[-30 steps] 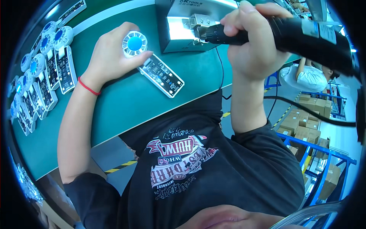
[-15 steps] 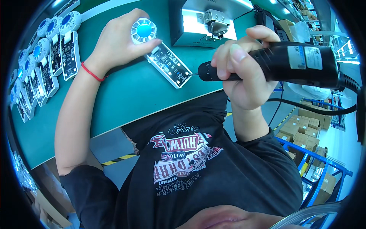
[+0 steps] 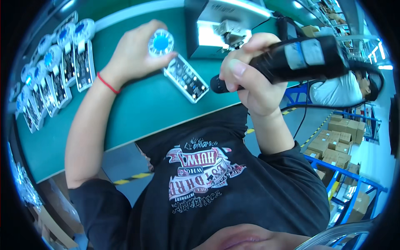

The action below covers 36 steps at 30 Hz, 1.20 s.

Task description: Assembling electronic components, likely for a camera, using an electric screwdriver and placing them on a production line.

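Observation:
My left hand (image 3: 134,53) grips a handheld device by its round white head (image 3: 161,43), which has a blue centre. The device's rectangular body, with a bare circuit board (image 3: 187,80) in a pale frame, slants down to the right over the green table. In my right hand (image 3: 257,81), the fingers wrap round a black corded electric screwdriver (image 3: 302,60). Its nose points left, close beside the board's lower right corner. I cannot make out the bit or whether it touches the board.
Several similar devices (image 3: 84,62) with exposed boards lie in a row on the green table (image 3: 137,112) at the left. A metal box with a small mechanism (image 3: 231,33) stands at the back. Right of the table are a person in white (image 3: 337,89), cartons (image 3: 329,143) and blue racking (image 3: 354,177).
The screwdriver has swung left and up, its nose shifting slightly left. The view has shifted a little, and the person in white shows more. My left hand keeps its grip on the device.

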Each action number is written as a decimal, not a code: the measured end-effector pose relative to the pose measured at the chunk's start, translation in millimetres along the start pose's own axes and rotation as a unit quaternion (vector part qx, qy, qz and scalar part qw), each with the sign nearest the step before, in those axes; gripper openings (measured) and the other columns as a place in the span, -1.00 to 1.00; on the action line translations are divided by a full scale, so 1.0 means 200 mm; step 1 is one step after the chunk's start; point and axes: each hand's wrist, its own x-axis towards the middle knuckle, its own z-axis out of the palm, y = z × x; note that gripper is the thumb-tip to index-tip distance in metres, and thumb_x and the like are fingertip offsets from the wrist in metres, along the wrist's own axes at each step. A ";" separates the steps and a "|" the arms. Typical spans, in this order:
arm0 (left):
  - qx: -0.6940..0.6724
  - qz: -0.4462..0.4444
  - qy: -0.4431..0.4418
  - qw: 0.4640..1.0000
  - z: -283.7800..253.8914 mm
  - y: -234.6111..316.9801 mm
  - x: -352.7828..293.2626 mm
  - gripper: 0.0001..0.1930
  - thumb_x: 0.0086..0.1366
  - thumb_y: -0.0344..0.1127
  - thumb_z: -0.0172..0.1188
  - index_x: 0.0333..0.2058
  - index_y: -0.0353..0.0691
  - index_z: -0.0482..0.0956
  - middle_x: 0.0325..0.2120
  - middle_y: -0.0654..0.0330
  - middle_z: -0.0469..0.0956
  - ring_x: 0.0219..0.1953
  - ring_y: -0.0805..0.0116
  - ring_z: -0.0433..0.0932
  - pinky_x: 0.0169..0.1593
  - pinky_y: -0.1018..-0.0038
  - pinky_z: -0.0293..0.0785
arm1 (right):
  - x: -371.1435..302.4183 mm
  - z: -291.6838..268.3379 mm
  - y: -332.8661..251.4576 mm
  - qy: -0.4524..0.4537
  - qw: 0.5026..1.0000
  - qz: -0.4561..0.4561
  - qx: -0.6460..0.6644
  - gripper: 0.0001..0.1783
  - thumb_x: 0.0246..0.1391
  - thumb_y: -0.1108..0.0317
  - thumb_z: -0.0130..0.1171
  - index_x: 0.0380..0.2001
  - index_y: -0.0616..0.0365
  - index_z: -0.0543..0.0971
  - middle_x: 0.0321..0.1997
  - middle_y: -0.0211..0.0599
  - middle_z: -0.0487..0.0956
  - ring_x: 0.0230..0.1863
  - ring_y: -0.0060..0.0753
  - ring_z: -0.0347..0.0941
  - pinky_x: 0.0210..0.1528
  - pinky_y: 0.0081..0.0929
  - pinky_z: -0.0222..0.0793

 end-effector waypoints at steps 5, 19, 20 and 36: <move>-0.050 -0.077 -0.039 0.995 -0.02 0.04 -0.04 -0.47 0.02 -0.09 0.54 -0.10 -0.22 0.58 -0.32 0.09 0.70 -0.44 0.24 0.66 -0.31 0.45 0.60 | 0.20 -0.08 -0.14 0.105 0.986 -0.075 0.102 -0.70 0.12 0.61 0.09 -0.07 0.15 0.45 -0.57 -0.27 0.48 -0.66 -0.43 0.39 -0.43 -0.43 0.44; -0.032 -0.056 0.005 0.998 -0.02 -0.03 -0.03 -0.44 0.06 0.00 0.52 -0.07 -0.22 0.58 -0.31 0.08 0.70 -0.42 0.23 0.68 -0.34 0.47 0.62 | 0.04 0.03 -0.09 0.067 0.994 -0.019 0.079 -0.49 0.16 0.56 0.00 0.21 0.25 0.35 -0.58 -0.36 0.41 -0.64 -0.46 0.38 -0.39 -0.42 0.44; -0.031 -0.061 0.005 0.998 -0.01 -0.03 -0.03 -0.44 0.06 0.00 0.52 -0.07 -0.22 0.58 -0.31 0.08 0.70 -0.42 0.23 0.68 -0.34 0.47 0.62 | 0.02 0.04 -0.08 0.065 0.994 -0.015 0.083 -0.49 0.16 0.56 0.00 0.21 0.25 0.35 -0.58 -0.36 0.41 -0.64 -0.46 0.38 -0.39 -0.42 0.44; -0.002 -0.079 0.009 0.997 0.01 -0.04 -0.06 -0.39 0.08 0.05 0.52 -0.04 -0.27 0.59 -0.28 0.03 0.72 -0.38 0.17 0.72 -0.29 0.46 0.67 | -0.07 0.15 -0.03 0.015 0.997 0.025 0.076 -0.57 0.14 0.59 0.05 0.11 0.18 0.38 -0.55 -0.35 0.46 -0.63 -0.46 0.39 -0.39 -0.42 0.44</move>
